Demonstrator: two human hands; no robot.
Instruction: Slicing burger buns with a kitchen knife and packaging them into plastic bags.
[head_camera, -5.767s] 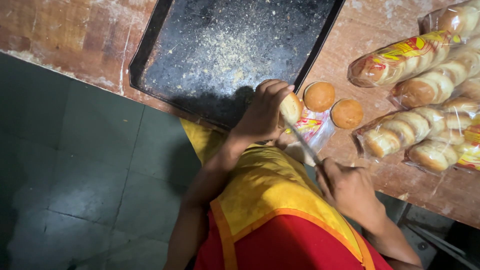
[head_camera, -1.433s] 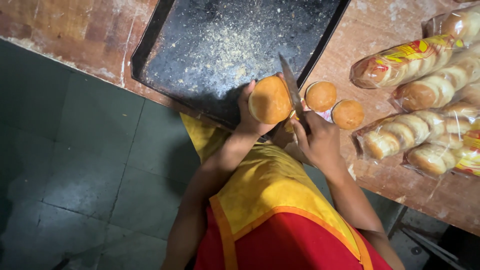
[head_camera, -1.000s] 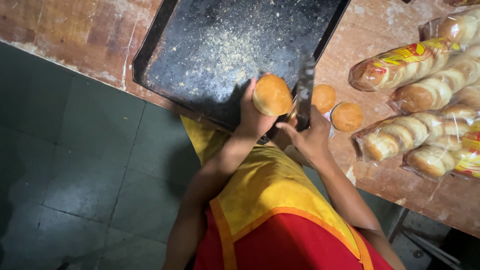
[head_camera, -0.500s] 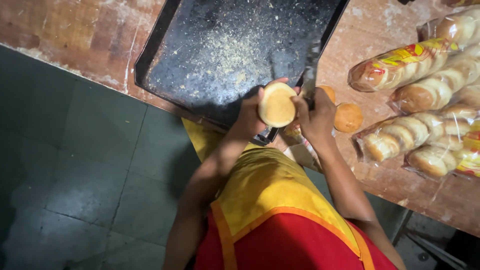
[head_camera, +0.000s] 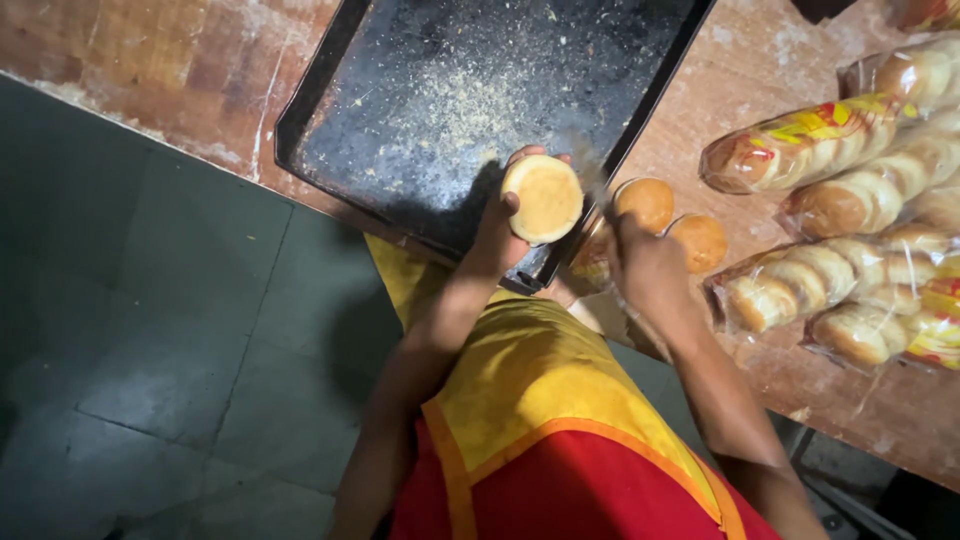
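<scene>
My left hand (head_camera: 497, 225) grips a round bun (head_camera: 542, 198) on edge, its pale flat side facing up, just above the near rim of a black baking tray (head_camera: 400, 110). My right hand (head_camera: 645, 262) is close beside the bun on its right, fingers curled around a knife whose blurred blade (head_camera: 588, 180) rises next to the bun. Two more buns (head_camera: 645, 200) (head_camera: 700, 240) lie on the wooden counter right behind my right hand, on an opened plastic wrapper (head_camera: 592, 262).
Several sealed plastic packs of buns (head_camera: 800, 150) (head_camera: 790, 290) are stacked on the worn wooden counter (head_camera: 130, 50) at the right. The tray is dusted with crumbs. Grey floor tiles (head_camera: 150, 330) lie left of the counter edge. My yellow and red apron fills the bottom.
My left hand picked a bun from the wrapper and lifted it over the tray edge. My right hand brought the knife to it, and the bun turned to show its pale side.
</scene>
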